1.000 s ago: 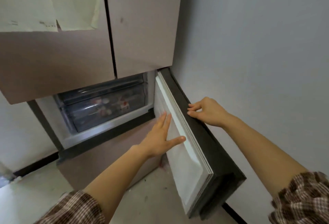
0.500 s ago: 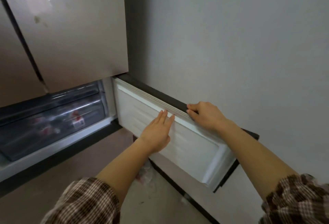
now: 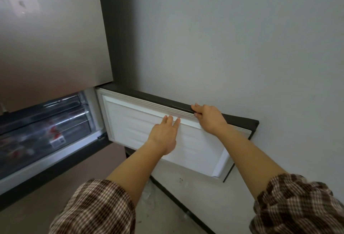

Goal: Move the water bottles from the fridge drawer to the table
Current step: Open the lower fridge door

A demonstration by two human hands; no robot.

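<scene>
Grey wall [image 3: 232, 38] is seen at right, with the lower fridge door [image 3: 134, 122] standing wide open beside it. Its white inner lining is touched by the left hand [image 3: 163, 135], fingers straight and together. Its dark top edge is gripped by the right hand [image 3: 210, 118]. Inside the clear fridge drawer [image 3: 70, 114], at left, the water bottles [image 3: 55, 137] are made out only as blurred red-labelled shapes

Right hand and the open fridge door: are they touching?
Touching. The head view shows the right hand gripping the fridge door along its dark top edge, fingers curled over it.
</scene>
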